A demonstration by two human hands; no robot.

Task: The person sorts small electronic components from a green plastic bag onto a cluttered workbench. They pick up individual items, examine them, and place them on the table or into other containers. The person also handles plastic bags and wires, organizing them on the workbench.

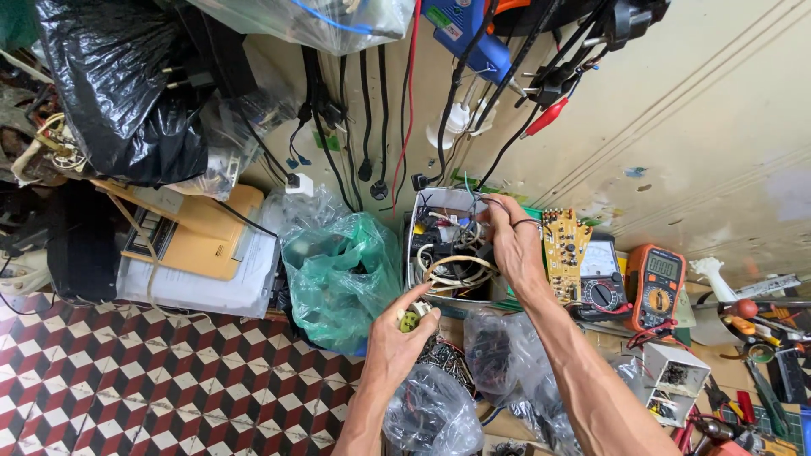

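Left hand (390, 344) is closing its fingers around a small yellow-green part (410, 321) with pale wires, holding it just below the white box (449, 203) of cables. Right hand (513, 245) is reaching into that box — fingertips pinching a thin dark wire (494, 203) near the back rim, a pale coiled cable (456, 270) lying just beside the wrist. Yellow circuit board (564, 253) is leaning upright just right of the hand; an orange multimeter (656, 287) is sitting further right. Green plastic bag (342, 274) is sitting left of the box, clear bags (435, 414) below the hands.
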